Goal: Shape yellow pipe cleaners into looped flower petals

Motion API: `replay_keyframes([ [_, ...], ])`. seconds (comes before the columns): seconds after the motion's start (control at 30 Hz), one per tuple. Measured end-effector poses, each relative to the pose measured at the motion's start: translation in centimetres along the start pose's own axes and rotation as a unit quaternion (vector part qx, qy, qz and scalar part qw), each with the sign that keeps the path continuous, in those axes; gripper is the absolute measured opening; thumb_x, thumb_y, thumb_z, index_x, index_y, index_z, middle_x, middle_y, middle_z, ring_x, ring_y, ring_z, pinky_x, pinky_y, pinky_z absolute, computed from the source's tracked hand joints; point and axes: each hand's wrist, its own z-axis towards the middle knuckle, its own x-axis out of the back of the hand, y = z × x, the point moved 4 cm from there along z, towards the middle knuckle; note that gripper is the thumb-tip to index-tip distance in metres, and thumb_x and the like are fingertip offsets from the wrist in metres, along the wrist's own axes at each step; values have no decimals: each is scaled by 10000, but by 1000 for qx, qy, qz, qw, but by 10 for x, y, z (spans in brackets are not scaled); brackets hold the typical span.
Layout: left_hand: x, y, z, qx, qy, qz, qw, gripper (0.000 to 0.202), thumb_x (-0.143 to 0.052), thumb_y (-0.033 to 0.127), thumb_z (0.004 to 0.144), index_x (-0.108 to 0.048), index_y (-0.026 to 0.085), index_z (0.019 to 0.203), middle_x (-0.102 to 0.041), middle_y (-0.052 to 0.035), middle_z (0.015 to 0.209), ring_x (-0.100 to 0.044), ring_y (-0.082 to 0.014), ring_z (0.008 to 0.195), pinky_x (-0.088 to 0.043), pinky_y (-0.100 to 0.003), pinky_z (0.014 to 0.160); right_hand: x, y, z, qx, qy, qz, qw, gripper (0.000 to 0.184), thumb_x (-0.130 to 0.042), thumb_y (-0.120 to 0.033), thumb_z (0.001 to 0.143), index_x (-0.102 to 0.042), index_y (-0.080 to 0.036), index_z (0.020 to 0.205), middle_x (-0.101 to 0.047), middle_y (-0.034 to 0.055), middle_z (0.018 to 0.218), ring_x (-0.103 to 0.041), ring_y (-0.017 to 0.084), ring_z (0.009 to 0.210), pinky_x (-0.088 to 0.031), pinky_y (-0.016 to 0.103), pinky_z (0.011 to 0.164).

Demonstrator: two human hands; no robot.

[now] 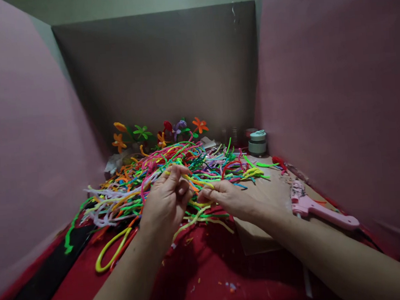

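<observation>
A big tangled heap of pipe cleaners point(161, 180) in many colours lies on the red cloth point(209, 277). My left hand point(165, 200) is over the front of the heap, its fingers pinched together on a yellow pipe cleaner point(197, 183). My right hand point(225, 196) is just to the right, fingers closed on the same strand's other part. The two hands nearly touch at the fingertips.
Finished pipe-cleaner flowers point(161, 132) stand behind the heap. A pink glue gun point(318, 208) lies on a cardboard sheet point(268, 195) at the right. Small round containers point(257, 142) sit at the back right. Pink walls close in on both sides, a grey panel behind.
</observation>
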Motion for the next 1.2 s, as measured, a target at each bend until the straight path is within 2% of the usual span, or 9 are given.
replay_keyframes([
  [0.13,8,9,7,-27,21,-3,999,201,-605,278,783,-601,99,692,-512,16,620,-318,-14,410,-281,-120,342,-4,0,-4,-83,-23,-35,996,277,-395,-187,835,-524,-141,594,-564,-7,540,-494,92,476,-377,222,506],
  [0.23,13,13,11,-32,23,-4,999,184,-541,216,825,-571,109,678,-567,-4,663,-281,-3,378,-242,-108,323,-6,-2,-8,-85,-83,-9,993,262,-417,-186,812,-566,-120,607,-597,19,547,-525,99,467,-402,228,500],
  [0.33,16,15,13,-37,30,-12,999,177,-508,168,835,-545,120,669,-573,-9,651,-290,-4,376,-235,-99,325,-6,-1,-9,-70,-126,44,989,274,-476,-289,794,-604,-100,642,-607,36,533,-535,112,450,-413,241,483],
  [0.5,14,21,13,-93,0,30,995,203,-495,206,840,-546,132,658,-544,1,622,-377,-39,423,-349,-141,387,-1,2,-9,-80,-165,83,980,319,-543,-371,757,-632,-80,661,-604,43,497,-516,99,406,-395,223,448],
  [0.63,18,28,12,-158,18,118,980,214,-528,242,821,-578,130,646,-586,-25,645,-519,-89,551,-446,-183,516,4,4,-8,-101,-186,139,968,319,-573,-371,738,-637,-68,664,-589,40,466,-508,95,380,-354,201,399],
  [0.8,22,28,16,-126,48,131,982,205,-554,251,801,-576,128,640,-580,-16,601,-460,-60,459,-347,-137,399,7,6,-5,-83,-176,151,969,317,-580,-367,737,-645,-64,671,-579,35,450,-490,85,357,-317,190,368],
  [0.87,24,27,18,-112,59,99,987,193,-538,224,809,-558,129,642,-576,-13,582,-412,-44,405,-307,-130,368,7,7,-4,-82,-177,150,969,325,-577,-376,734,-646,-65,666,-575,35,445,-487,85,357,-325,194,373],
  [1.03,26,20,20,-18,52,-11,998,230,-407,178,871,-517,140,673,-581,-13,564,-287,-13,304,-253,-121,315,6,5,-4,-72,-165,133,975,315,-568,-368,732,-643,-74,647,-557,24,420,-468,81,345,-310,195,364],
  [1.2,27,31,20,-58,33,-12,998,230,-417,188,875,-514,142,671,-527,16,536,-326,-32,317,-285,-142,302,5,4,-5,-71,-151,131,977,306,-573,-368,732,-622,-90,614,-535,6,399,-429,69,311,-284,191,345],
])
